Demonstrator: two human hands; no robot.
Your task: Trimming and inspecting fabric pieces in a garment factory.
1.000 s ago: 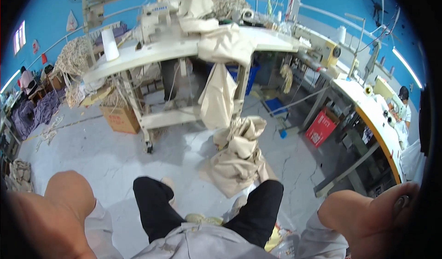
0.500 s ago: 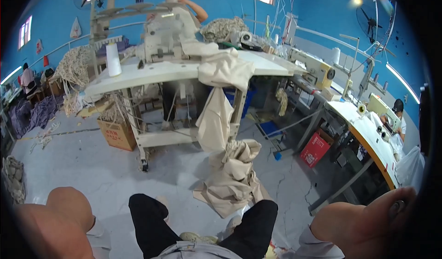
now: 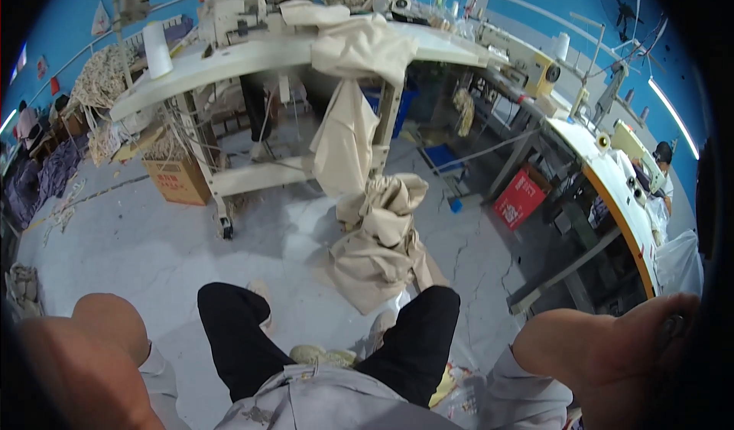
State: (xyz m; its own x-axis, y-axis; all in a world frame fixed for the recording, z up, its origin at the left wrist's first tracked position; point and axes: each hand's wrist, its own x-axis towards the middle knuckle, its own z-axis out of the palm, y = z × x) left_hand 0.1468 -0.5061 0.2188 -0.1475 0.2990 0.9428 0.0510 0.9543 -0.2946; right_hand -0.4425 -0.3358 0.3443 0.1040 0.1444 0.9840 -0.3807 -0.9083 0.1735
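Note:
Both my arms are bent, with my left forearm (image 3: 84, 353) rising at the lower left and my right forearm (image 3: 589, 346) at the lower right. Each runs off into the dark rim, so neither hand shows. A small dark round shape lies by the far end of the right forearm; I cannot make out what it is. In front of me, beige cloth (image 3: 344, 139) hangs over the edge of a white sewing table (image 3: 260, 59) and piles up on the floor near my right knee. A sewing machine (image 3: 237, 9) and a white thread cone (image 3: 157, 50) stand on that table.
A cardboard box (image 3: 180, 181) stands by the table's left leg, and a red box (image 3: 521, 197) under the tables on the right. Along that side are more sewing machines (image 3: 524, 59) and a seated person (image 3: 664, 174). Another person's arm shows behind the front machine.
My view has tipped downward and shifted a little, so the table, cloth and boxes sit higher in the picture. My forearms keep nearly the same pose.

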